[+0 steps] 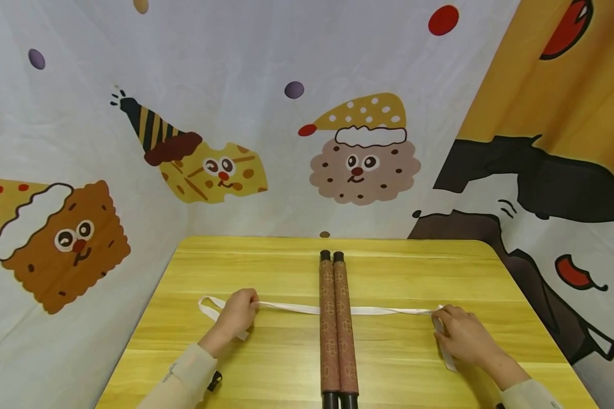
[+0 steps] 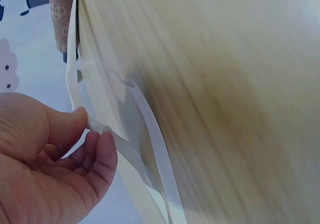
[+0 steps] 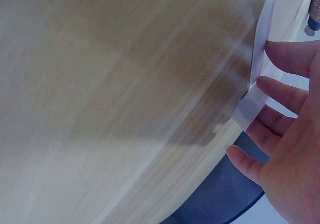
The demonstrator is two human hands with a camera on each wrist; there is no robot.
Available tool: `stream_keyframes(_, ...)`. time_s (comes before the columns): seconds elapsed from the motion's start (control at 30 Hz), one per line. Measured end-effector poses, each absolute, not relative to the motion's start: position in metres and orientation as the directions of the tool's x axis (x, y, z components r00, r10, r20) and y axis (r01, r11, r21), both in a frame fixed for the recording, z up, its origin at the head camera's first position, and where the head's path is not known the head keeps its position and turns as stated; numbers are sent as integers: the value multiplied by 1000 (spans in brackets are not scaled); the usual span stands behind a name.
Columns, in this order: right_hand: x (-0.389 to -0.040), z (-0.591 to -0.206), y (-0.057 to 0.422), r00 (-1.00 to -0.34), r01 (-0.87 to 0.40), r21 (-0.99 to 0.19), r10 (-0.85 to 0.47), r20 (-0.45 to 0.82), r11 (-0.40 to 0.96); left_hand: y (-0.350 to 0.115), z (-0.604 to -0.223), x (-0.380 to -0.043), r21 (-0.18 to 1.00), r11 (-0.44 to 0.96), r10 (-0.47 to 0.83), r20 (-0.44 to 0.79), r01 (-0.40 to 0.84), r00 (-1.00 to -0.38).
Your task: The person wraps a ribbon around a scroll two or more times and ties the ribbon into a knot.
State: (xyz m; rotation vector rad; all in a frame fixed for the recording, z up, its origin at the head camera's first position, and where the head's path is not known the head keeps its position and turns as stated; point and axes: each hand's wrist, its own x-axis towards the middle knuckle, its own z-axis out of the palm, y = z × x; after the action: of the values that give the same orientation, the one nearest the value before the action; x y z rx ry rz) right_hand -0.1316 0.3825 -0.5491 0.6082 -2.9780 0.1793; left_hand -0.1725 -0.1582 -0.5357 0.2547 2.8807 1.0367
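Observation:
Two slim scrolls, the left scroll (image 1: 329, 332) and the right scroll (image 1: 345, 332), lie side by side, rolled in brown patterned cloth with black rod ends. A white ribbon (image 1: 291, 308) runs crosswise beneath them, its middle hidden under the rolls. To their left, my left hand (image 1: 235, 313) pinches the ribbon between thumb and fingers, and a loop of loose ribbon trails past it. On the opposite side my right hand (image 1: 464, 336) holds the other stretch at the fingertips, a short tail (image 3: 251, 107) hanging down by the fingers.
The scrolls and ribbon are on a yellow wood-grain table (image 1: 404, 267) with rounded far corners. White cloth (image 1: 245, 68) with cartoon figures hangs around its back and sides. A small black item (image 1: 214, 381) shows beside the left sleeve.

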Motion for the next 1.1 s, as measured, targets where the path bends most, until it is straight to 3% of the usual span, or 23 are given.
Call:
stream_keyframes(0.43, -132, -545, 385, -918, -379, -103, -360, 165, 920, -177, -532, -168, 634, 773, 91, -66, 28, -994)
stream_keyframes(0.63, -132, -545, 388, -903, -377, -79, -348, 250, 923, -180, -534, -167, 644, 765, 78, -67, 17, -995)
stream_keyframes(0.87, -136, -539, 379, -850, -427, -61, -377, 367, 902, -165, -532, -163, 635, 766, 93, 46, 101, -995)
stream_keyframes(1.1, -141, -532, 341, -825, -491, -115, -418, 380, 864, -133, -531, -157, 633, 754, 167, 75, 176, -983)
